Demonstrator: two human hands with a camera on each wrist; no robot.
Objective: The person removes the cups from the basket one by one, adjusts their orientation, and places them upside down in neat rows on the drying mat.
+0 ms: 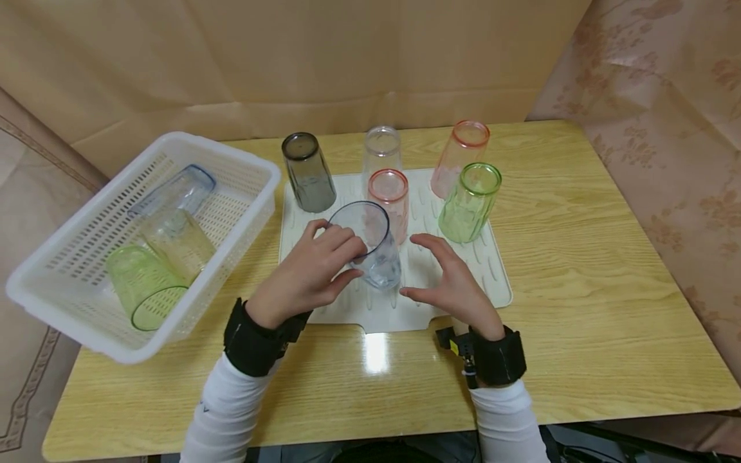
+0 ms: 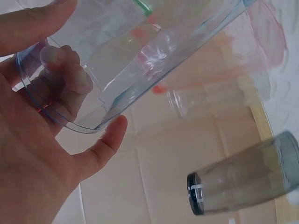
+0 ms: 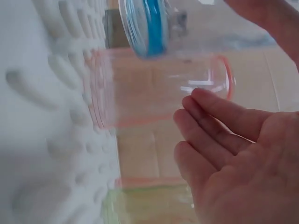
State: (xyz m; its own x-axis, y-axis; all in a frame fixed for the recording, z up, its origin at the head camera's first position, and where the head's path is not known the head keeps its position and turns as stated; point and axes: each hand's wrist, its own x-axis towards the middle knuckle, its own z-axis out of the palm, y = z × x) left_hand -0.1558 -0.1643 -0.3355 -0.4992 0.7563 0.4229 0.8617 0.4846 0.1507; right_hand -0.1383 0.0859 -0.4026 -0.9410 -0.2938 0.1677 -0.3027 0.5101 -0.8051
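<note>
My left hand (image 1: 307, 273) grips a clear bluish glass (image 1: 383, 265) by its rim, with fingertips inside the mouth and the thumb outside. The glass leans over the white ridged drying mat (image 1: 405, 318), its thick blue base (image 3: 152, 28) toward the mat. To its right, my right hand (image 1: 454, 286) is spread with nothing in it, the thumb apart from the fingers. Just behind the held glass stands an upside-down pink-rimmed glass (image 1: 398, 209); in the right wrist view my right fingertips overlap this pink glass (image 3: 154, 88).
Upside-down on the mat stand a dark grey glass (image 1: 312, 183), a clear glass (image 1: 379, 148), another pink glass (image 1: 457, 157) and a green glass (image 1: 467, 209). At left, a white basket (image 1: 231, 257) holds a blue glass (image 1: 176, 190), a yellowish glass (image 1: 182, 244) and a green glass (image 1: 141, 283).
</note>
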